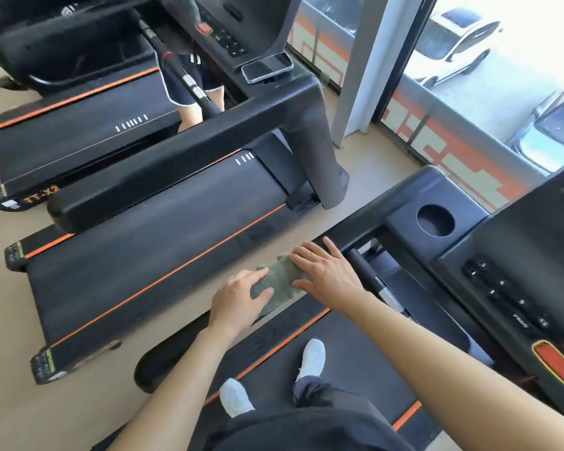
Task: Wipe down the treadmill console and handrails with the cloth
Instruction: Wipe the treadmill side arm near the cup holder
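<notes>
Rail-wiping stage: left hand (241,297) is gripping the crumpled grey-green cloth (279,281) on the black padded handrail (365,219), right hand (326,271) pressing it, fingers spread. Next probably needs sliding along.

Bright daylight comes thru the tall glass window (489,92) top right; the view outside is blown out to near white. Indoors evenly lit, shadows soft & faint. Pale sheen on the glossy black plastic console (518,249). Wide-angle: straight edges bow & tilt twd the corners. Whole frame slightly soft, w/ compression smear on fine detail.
</notes>
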### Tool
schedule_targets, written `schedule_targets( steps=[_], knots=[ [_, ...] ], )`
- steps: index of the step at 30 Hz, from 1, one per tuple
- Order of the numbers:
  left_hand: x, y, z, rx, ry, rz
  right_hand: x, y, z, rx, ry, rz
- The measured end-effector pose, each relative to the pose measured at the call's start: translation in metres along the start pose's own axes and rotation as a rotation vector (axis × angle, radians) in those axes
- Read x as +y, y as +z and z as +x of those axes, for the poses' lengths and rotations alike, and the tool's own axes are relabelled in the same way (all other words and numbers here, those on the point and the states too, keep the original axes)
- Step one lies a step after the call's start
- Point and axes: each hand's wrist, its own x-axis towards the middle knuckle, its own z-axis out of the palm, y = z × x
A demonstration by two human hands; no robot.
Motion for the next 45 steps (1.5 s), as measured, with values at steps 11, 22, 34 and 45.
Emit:
schedule_targets(
  steps=[11,22,34,45],
  knots=[
    [0.087,0.035,0.084,-0.085,0.067,-0.03,0.116,-0.03,-0.01,0.046,0.157,0.009],
    [0.151,0.068,0.156,-0.158,0.248,-0.097,0.185,-0.049,-0.029,0.041,0.438,-0.023],
    [0.205,0.092,0.225,-0.284,0.329,-0.173,0.239,-0.08,-0.029,-0.08,0.709,-0.017],
    [0.225,0.112,0.283,-0.575,0.043,-0.533,0.299,-0.101,0.029,-0.135,0.574,-0.188]
  ],
)
